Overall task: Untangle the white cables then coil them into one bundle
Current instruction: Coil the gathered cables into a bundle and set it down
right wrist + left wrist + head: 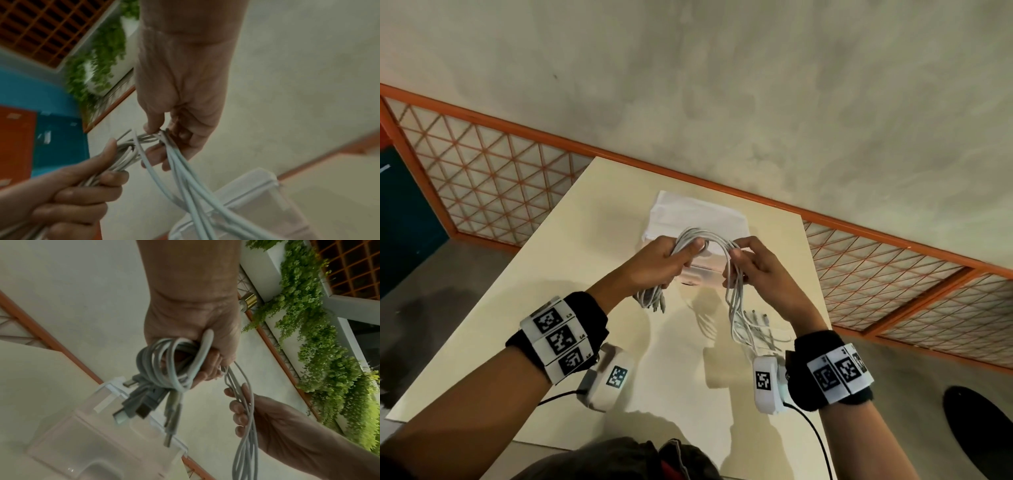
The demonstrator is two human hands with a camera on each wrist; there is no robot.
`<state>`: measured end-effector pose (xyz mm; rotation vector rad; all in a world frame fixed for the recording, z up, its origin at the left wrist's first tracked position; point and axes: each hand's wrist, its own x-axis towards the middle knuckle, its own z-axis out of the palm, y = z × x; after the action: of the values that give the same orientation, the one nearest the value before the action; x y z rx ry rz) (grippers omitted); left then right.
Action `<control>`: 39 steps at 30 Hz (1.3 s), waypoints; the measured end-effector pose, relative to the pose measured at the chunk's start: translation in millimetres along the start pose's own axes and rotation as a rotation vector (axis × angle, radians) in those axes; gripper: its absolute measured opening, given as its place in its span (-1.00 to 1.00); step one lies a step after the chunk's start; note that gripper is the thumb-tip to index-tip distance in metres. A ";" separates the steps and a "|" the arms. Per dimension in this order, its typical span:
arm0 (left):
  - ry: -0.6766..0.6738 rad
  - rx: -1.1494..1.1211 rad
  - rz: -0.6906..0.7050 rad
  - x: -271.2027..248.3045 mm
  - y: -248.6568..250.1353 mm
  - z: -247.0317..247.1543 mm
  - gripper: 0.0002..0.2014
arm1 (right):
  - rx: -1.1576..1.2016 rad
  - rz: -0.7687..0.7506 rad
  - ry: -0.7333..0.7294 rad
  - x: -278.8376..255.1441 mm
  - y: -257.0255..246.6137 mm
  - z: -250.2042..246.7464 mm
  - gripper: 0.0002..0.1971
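Nearest the head camera: both forearms with black wristbands [561, 329] carrying white coded tags, raised over a cream surface [517, 308].

Left hand [659, 260]: fingers [207, 374] curled tight round a looped bunch of the white cables [709, 240], thumb pressed on top of the strands. Palm turned inward, knuckles to the left, wrist bent slightly down. Several plug ends [133, 408] dangling below the fist, grey-white and metal-tipped.

Right hand [760, 267]: thumb and forefinger pinching the same strands together, remaining fingers [156, 154] loosely curled beneath and touching the cables. Held level with the left hand, close beside it, palm facing left.

Between the two hands, cables arching upward in a short hump. From the right hand, a sheaf of strands hanging down, free ends with connectors [756, 317] lying on the surface near the right wrist. From the left hand, a shorter hanging loop clear of the surface. Not yet one neat coil; strands roughly parallel, some crossing.

Just beyond and below the hands, a clear plastic box [705, 274] on the surface, with a white folded cloth or sheet [695, 209] behind it; cannot tell which. Orange-framed lattice panel [482, 171] along the far wall.
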<state>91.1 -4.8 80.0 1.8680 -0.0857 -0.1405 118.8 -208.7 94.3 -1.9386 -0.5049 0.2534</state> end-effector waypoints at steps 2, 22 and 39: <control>0.027 0.000 0.044 1.3 3.7 -1.8 -0.44 | 0.072 -0.015 0.008 0.0 -0.6 0.5 -0.77; 0.390 -0.210 0.157 14.9 49.5 -7.5 -0.54 | 0.143 -0.038 -0.084 8.5 -17.0 5.9 -0.76; 0.511 -0.426 0.113 25.3 64.9 -8.5 -0.55 | -0.047 0.072 0.151 2.2 54.9 39.3 -0.51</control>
<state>118.2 -19.4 143.1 1.4200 0.1796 0.3720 117.8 -194.4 28.4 -2.0057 -0.3442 0.1405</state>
